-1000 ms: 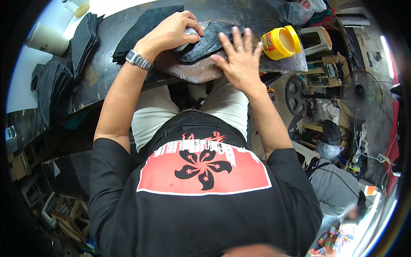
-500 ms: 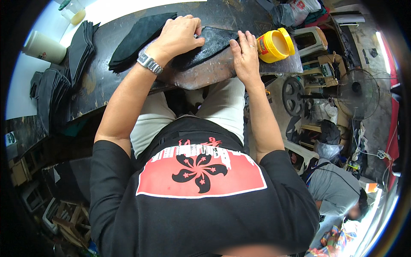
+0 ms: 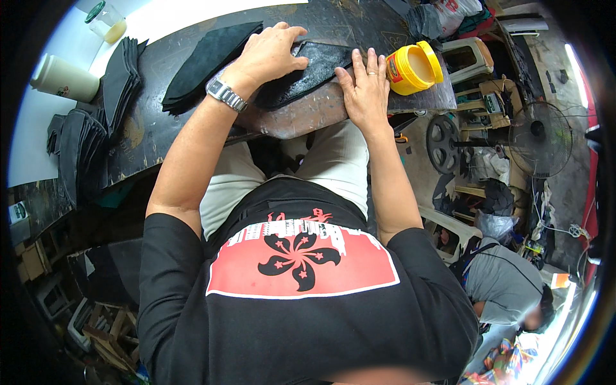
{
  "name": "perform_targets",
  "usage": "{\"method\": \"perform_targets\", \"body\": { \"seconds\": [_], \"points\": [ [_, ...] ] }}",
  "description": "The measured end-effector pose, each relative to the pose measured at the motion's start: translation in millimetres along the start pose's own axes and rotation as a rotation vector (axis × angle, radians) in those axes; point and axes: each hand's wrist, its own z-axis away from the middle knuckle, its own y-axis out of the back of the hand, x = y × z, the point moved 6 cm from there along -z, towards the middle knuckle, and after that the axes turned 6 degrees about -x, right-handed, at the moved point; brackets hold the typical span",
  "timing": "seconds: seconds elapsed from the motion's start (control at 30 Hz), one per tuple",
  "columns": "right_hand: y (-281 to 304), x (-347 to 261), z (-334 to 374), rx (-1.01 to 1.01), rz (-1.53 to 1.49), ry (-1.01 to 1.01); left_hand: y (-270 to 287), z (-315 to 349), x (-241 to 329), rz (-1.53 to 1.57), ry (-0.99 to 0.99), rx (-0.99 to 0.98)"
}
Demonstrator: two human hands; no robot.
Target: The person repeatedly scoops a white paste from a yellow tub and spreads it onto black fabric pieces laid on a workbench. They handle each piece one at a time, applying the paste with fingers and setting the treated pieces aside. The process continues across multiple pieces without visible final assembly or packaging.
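Note:
A black, leather-like piece [image 3: 311,69] with a wet-looking, glossy surface lies on the worn tabletop in front of me. My left hand [image 3: 273,54], with a metal watch at its wrist, is over the left end of this piece, its thumb and forefinger spread apart. I see nothing between them. The other fingers are partly hidden. My right hand [image 3: 367,90] rests flat at the piece's right end, fingers stretched, a ring on one. Just right of it stands an uncapped yellow jar [image 3: 410,69] holding a pale paste. Left of my left hand lies a stack of black pieces [image 3: 208,64].
More black stacks [image 3: 122,80] lie at the table's left, next to a white cylindrical container [image 3: 64,78] and a glass jar [image 3: 106,22]. A standing fan [image 3: 539,138] is off to the right. A person in grey [image 3: 504,279] bends at the lower right.
The fingers of my left hand have spread from a more curled pose. My right hand has shifted slightly left and nearer to me. The glossy piece looks darker and less whitish.

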Motion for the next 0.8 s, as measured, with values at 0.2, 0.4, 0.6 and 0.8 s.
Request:
{"method": "perform_targets", "body": {
  "seconds": [0.2, 0.4, 0.6, 0.8],
  "points": [
    [6.4, -11.9, -0.1, -0.009, 0.148, 0.078, -1.1, 0.3, 3.3, 0.021, -0.002, -0.041],
    [27.4, -16.7, 2.7, 0.011, -0.178, 0.248, 3.6, -3.1, 10.4, 0.018, -0.043, -0.073],
    [37.0, -4.6, 2.5, 0.315, -0.690, 0.122, 7.7, 6.4, 24.2, 0.004, -0.135, 0.032],
    [20.5, 0.4, 5.1, 0.428, -0.911, 0.040, 13.4, 0.4, 31.2, 0.161, -0.179, -0.004]
  ]
}}
